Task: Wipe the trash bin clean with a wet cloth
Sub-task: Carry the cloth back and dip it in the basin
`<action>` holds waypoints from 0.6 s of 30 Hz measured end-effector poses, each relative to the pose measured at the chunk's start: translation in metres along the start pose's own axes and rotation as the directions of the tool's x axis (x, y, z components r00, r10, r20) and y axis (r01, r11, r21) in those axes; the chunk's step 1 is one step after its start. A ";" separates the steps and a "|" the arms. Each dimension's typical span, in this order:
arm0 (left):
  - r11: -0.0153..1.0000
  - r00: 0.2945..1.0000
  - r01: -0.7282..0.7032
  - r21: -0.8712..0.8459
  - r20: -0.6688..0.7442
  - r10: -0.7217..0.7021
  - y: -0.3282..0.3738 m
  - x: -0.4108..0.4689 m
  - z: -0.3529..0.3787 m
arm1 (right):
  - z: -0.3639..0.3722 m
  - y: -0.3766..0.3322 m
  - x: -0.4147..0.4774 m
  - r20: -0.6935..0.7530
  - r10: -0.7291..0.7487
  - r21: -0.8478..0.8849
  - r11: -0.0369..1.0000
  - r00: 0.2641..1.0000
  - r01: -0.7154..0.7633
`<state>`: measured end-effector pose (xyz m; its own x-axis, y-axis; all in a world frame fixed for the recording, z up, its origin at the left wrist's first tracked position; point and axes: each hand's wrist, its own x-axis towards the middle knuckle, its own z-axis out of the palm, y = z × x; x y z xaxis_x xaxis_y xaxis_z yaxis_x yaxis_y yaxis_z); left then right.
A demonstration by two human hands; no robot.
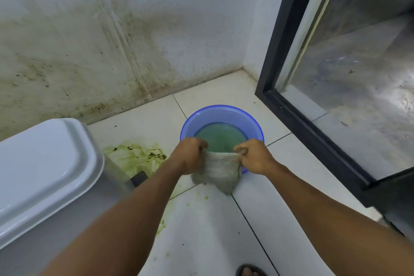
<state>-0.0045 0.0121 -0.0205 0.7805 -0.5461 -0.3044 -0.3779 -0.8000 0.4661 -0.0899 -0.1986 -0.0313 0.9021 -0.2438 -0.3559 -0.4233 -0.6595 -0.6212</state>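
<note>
A grey wet cloth (220, 170) hangs stretched between my two hands over the near rim of a blue basin (221, 114) holding greenish water. My left hand (190, 154) grips the cloth's left top corner and my right hand (254, 155) grips its right top corner. The trash bin (42, 172), grey with a white lid, stands closed at the left, close to my left forearm. Its black pedal (140, 177) shows at its base.
A green smeared mess (134, 154) lies on the white floor tiles between bin and basin, with drops trailing toward me. A stained wall (89, 51) stands behind. A black-framed glass door (313, 96) is at the right. My sandalled foot (251, 271) is at the bottom edge.
</note>
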 end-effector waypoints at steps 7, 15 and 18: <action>0.960 0.983 -0.171 0.221 0.098 0.153 -0.005 0.005 0.057 | 0.045 0.009 -0.009 0.125 -0.083 -0.192 0.976 0.989 0.106; 0.940 0.973 -0.221 0.260 0.122 0.196 -0.013 -0.004 0.048 | 0.042 0.002 -0.019 0.166 -0.131 -0.294 0.939 0.977 0.176; 0.945 0.979 -0.195 0.262 0.116 0.170 -0.010 -0.016 0.034 | 0.038 -0.016 -0.022 0.119 -0.146 -0.327 0.928 0.982 0.178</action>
<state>-0.0303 0.0204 -0.0488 0.6420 -0.6989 -0.3151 -0.6397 -0.7149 0.2823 -0.1063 -0.1555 -0.0406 0.9379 -0.0579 -0.3419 -0.2050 -0.8878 -0.4120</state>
